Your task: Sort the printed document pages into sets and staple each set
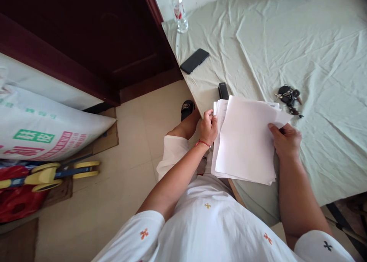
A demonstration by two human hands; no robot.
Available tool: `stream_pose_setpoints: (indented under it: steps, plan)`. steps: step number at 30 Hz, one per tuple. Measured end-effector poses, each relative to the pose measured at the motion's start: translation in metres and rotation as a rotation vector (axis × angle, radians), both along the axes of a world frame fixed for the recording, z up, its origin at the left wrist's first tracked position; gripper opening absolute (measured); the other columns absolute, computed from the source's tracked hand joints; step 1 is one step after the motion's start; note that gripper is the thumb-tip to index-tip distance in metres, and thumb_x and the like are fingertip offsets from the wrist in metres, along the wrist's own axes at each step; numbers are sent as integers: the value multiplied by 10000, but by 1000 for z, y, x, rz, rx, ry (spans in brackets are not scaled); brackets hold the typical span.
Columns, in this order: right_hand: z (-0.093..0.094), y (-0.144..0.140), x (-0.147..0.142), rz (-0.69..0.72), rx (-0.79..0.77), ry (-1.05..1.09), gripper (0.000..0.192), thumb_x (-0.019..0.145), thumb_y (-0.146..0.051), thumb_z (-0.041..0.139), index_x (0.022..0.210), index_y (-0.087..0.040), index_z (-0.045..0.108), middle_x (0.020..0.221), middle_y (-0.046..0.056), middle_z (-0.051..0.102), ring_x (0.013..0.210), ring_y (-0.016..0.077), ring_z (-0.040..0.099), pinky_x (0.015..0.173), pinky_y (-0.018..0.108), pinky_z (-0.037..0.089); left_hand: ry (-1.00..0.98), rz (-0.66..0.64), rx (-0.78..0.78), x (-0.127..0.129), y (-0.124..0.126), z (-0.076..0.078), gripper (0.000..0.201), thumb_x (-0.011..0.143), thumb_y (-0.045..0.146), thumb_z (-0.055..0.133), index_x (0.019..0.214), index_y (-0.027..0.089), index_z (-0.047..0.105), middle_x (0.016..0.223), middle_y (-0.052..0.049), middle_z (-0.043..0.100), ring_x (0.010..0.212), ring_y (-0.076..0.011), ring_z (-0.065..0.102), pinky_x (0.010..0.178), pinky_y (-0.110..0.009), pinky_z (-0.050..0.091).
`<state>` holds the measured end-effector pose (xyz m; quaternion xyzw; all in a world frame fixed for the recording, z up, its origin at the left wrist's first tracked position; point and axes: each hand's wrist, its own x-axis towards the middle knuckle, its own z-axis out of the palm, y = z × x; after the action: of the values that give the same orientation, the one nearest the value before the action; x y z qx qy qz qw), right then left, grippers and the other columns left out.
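Observation:
A loose stack of white paper sheets (246, 139) lies at the table's near edge, its sheets slightly fanned out. The top sheet looks blank, and printed lines show on a sheet beneath at the left. My left hand (209, 127) grips the left edge of the stack, fingers curled. On the right, my right hand (286, 140) pinches the upper right corner of a sheet, with the thumb on top. Just beyond the stack is a black stapler-like object (223, 91), partly hidden by the papers. A bunch of keys (289, 97) rests beyond my right hand.
A black phone (195, 60) and a clear bottle (180, 15) stand or lie along the left side of the cloth-covered table (323, 139). On the floor at left are a large white sack (51, 120) and a yellow-and-blue ride-on toy (48, 174). A dark red door (86, 33) is behind.

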<state>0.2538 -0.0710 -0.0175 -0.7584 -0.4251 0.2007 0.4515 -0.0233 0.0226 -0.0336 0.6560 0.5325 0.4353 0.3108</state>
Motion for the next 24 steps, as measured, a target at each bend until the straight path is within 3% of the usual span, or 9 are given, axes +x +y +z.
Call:
stream_pose_setpoints:
  steps: [3,6,14,24]
  plan:
    - [0,1,-2,-45,74,98,250,797,-405,753,912,-184,774,780,-16,692,669,126,549,674,289,440,-44,7,27,0,-1,0,444,1071,548,405,1336,197,467,672,32,561,666,-185,616,745,-310,481]
    - [-2,2,-1,-71,133,167,278,766,-408,781,917,-175,781,834,2,735,698,134,587,729,308,480,-36,10,39,1,-2,2,442,1079,541,383,1366,214,466,661,36,545,627,-174,586,720,-307,478]
    - [-2,3,-2,-79,221,294,265,717,-387,829,875,-179,786,862,37,760,747,159,609,748,345,517,-42,-16,28,-1,0,4,418,1082,543,353,1181,226,607,837,-29,662,734,-166,613,777,-300,500]
    - [3,2,-3,-56,206,300,288,683,-412,822,850,-184,766,834,30,733,727,156,579,725,343,495,-55,-16,-18,-2,1,2,319,1071,443,410,1147,222,627,1024,-65,743,925,-193,681,881,-314,520]
